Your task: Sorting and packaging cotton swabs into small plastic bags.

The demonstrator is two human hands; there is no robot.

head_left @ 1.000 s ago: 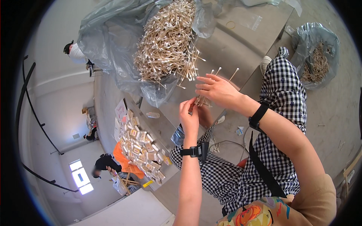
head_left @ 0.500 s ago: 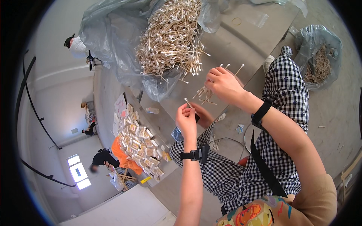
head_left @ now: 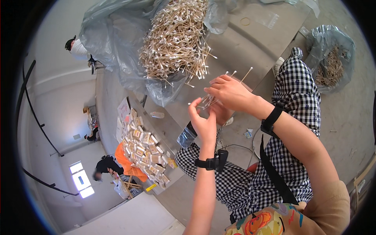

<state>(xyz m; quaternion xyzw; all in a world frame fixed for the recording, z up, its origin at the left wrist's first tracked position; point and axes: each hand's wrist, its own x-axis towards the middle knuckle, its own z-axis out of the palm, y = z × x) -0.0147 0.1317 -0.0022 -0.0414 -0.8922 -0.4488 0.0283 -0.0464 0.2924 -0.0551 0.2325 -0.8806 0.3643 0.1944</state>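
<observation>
My right hand is closed around several cotton swabs, whose white tips stick out past the fingers on both sides. Close by on its left, my left hand has thumb and forefinger spread at the lower ends of these swabs. Under the two hands shows part of another hand; whose it is I cannot tell. Ahead of my hands, a large heap of loose cotton swabs spills from a clear plastic bag onto the grey table.
Many small boxes lie piled at left beside an orange cloth. At far right stands a plastic bag with brown sticks inside. A rubber band lies on the table. People work in the background, one in black.
My left hand has moved up and right toward my right hand, and its thumb and forefinger have parted from the pinched swab. My right hand has shifted slightly left and down.
</observation>
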